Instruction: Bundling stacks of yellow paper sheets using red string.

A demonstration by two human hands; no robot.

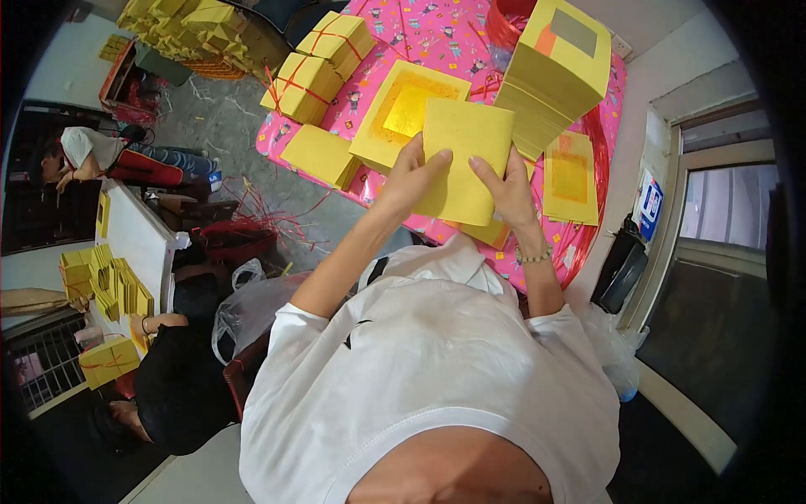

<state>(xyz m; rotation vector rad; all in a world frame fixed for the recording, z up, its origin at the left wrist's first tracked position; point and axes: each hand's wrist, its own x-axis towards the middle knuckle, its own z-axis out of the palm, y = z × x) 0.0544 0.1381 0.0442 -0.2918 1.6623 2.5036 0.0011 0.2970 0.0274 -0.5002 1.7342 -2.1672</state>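
Both hands hold a folded piece of yellow paper [467, 168] above the front of a table with a pink patterned cloth [428, 34]. My left hand [417, 176] grips its left edge, thumb on top. My right hand [508, 189] pinches the right edge, also thumb on top; whether it is one sheet or several, I cannot tell. Just behind lies a stack of yellow paper with a gold square [409, 107]. A tall yellow paper stack [541, 105] stands to the right, near yellow sheets with an orange print [571, 172]. Left of my hands rests a low yellow paper stack [321, 157].
Yellow bundles tied with red string [304, 88] sit at the table's far left. Red strands [598, 193] hang along its right edge. At left, two people work near a white table [138, 227] with yellow paper. A clear plastic bag [256, 307] is beside me.
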